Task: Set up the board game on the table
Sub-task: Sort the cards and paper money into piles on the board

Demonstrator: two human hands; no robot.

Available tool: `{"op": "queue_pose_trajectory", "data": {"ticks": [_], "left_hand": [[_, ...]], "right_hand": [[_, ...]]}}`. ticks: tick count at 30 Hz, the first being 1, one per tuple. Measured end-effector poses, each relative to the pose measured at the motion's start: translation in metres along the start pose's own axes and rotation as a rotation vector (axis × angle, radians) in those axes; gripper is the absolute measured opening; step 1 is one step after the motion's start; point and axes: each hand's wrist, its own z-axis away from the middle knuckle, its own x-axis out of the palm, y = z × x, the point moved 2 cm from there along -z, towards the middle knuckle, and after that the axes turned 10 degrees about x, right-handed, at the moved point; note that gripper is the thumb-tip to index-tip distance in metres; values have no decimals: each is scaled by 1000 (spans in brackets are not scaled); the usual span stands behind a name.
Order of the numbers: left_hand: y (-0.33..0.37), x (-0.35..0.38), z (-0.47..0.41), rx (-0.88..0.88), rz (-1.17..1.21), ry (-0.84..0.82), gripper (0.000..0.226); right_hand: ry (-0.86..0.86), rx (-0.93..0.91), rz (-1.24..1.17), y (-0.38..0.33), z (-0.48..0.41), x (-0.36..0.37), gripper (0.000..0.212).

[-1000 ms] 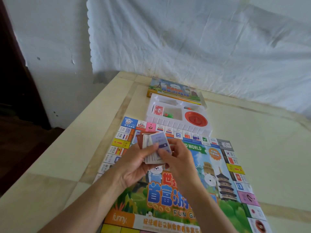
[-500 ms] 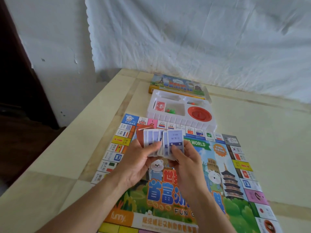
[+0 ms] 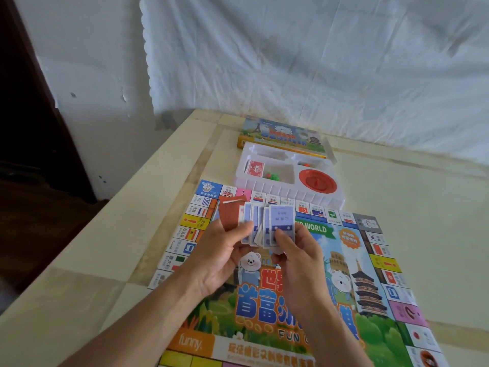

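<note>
The colourful game board (image 3: 370, 300) lies unfolded on the table. Above its upper left part both hands hold a fan of cards (image 3: 260, 223), mostly pale blue with one red-brown card at the left end. My left hand (image 3: 219, 256) grips the fan from the left with the thumb on the card faces. My right hand (image 3: 297, 256) pinches the front blue card from the right. Beyond the board stands the white plastic tray (image 3: 288, 193) holding a red card stack (image 3: 255, 169), small green pieces (image 3: 272, 176) and a red round spinner (image 3: 317, 181).
The game box lid (image 3: 283, 133) lies behind the tray near the wall, which is draped with a white cloth (image 3: 317, 62). The table's left edge (image 3: 127, 205) drops off to a dark floor. Bare tabletop (image 3: 423, 197) extends to the right of the board.
The cards went from a compact stack to a wider fan held higher over the board. The view has shifted slightly toward the tray.
</note>
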Motion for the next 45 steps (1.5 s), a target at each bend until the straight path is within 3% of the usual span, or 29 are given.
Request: {"op": "queue_pose_trajectory", "data": {"ticks": [5, 15, 17, 21, 24, 26, 29, 33, 36, 38, 40, 42, 43, 45], "left_hand": [[-2, -2, 0, 24, -45, 63, 22], [-5, 3, 1, -8, 41, 2, 18], [-3, -2, -2, 25, 102, 84, 21], [0, -6, -4, 101, -80, 199, 16], [-4, -3, -1, 74, -183, 179, 19], [-6, -2, 1, 42, -218, 138, 20], [-8, -3, 1, 41, -270, 114, 20], [-8, -3, 2, 37, -286, 96, 24], [-6, -2, 2, 36, -306, 102, 24], [-7, -1, 2, 15, -299, 125, 23], [-6, 0, 2, -37, -192, 118, 19], [-5, -1, 2, -86, -35, 77, 15], [-5, 0, 3, -104, 5, 38, 19], [-6, 3, 6, -121, -39, -47, 30]], "right_hand": [[-29, 45, 11, 2, 2, 5, 15], [18, 31, 132, -5, 3, 3, 17], [65, -14, 315, -18, 2, -5, 15], [154, -290, 1179, -42, 16, -16, 10], [23, -284, 1578, -19, 35, -8, 25], [-9, -276, 1621, -5, 41, -8, 35], [73, -307, 1562, -7, 42, -9, 33], [43, -314, 1599, -3, 41, -5, 36], [28, -283, 1572, -3, 37, -5, 32], [42, -142, 1379, -2, 30, -9, 21], [-24, 128, 783, -6, 28, -11, 14], [-120, 287, 98, -10, 28, -11, 18], [-147, 309, -89, -11, 29, -10, 20], [-170, 291, -163, -10, 31, -5, 23]]}}
